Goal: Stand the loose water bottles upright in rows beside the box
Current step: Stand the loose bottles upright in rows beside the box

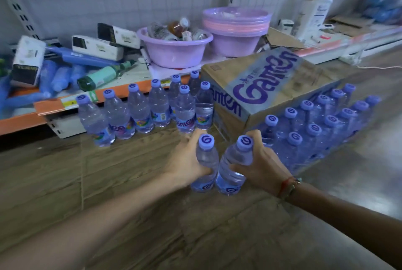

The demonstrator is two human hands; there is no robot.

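On the wood floor (pixel 108 182) mid-frame, our left hand (pixel 185 163) and right hand (pixel 261 161) each grip a bottle (pixel 206 161); we should set both upright by the box (pixel 261 96).

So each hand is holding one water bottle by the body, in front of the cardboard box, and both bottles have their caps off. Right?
Not quite. In the head view the left hand and right hand each grip one bottle in front of the cardboard box, but the left bottle and right bottle both have their purple caps on.
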